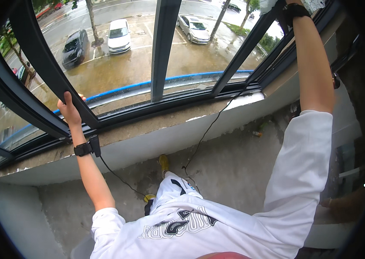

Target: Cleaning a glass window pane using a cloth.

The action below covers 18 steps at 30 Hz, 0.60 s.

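My left hand [70, 111] is wrapped around a dark grey upright of the window frame [57, 64], thumb on the near side and fingertips showing past the far edge. A black strap with a small box [88, 147] is on that wrist. My right arm reaches up to the top right corner, where only a sliver of my right hand [293, 1] shows above another black wrist strap [297, 10]. Its fingers are cut off by the picture's edge. Crumpled whitish material [268, 6] shows beside that hand at the glass; what it is I cannot make out.
A rough concrete sill [122, 134] runs below the window. Black cables [210, 126] hang from the sill and my left wrist to the grey floor [230, 159]. My yellow shoes [163, 162] stand by the low wall. Outside, far below, are parked cars [119, 36] and wet ground.
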Each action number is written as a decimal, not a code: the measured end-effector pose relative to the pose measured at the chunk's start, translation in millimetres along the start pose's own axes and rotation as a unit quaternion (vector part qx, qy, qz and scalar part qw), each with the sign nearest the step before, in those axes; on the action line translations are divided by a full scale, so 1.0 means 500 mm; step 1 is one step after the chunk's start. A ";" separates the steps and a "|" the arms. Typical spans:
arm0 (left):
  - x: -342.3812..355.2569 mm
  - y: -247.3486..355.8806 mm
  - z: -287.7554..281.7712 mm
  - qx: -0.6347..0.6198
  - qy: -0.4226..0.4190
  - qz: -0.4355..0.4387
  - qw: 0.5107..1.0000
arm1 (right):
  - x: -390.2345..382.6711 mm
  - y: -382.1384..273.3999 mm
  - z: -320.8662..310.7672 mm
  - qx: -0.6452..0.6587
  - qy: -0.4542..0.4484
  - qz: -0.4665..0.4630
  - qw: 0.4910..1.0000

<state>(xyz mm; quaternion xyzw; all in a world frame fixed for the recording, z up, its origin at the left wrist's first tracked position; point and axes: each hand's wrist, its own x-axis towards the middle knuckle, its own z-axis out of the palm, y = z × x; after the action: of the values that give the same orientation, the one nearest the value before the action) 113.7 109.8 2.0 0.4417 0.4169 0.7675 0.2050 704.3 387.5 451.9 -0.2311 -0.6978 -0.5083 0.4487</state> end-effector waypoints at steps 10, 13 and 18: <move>-0.002 0.008 0.008 0.015 0.010 -0.004 1.000 | -0.026 -0.212 -0.046 -0.009 -0.031 0.272 0.962; -0.002 0.017 -0.011 0.016 0.023 0.001 1.000 | -0.038 -0.289 -0.058 -0.071 0.000 0.205 0.976; -0.002 0.004 0.047 0.013 0.011 -0.008 1.000 | -0.105 -0.204 -0.052 -0.175 0.006 0.166 0.970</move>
<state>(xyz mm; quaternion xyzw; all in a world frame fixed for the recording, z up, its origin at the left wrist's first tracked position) 134.6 118.7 9.3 0.4321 0.4329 0.7652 0.2008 660.8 332.4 357.6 -0.4152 -0.5469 -0.5427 0.4836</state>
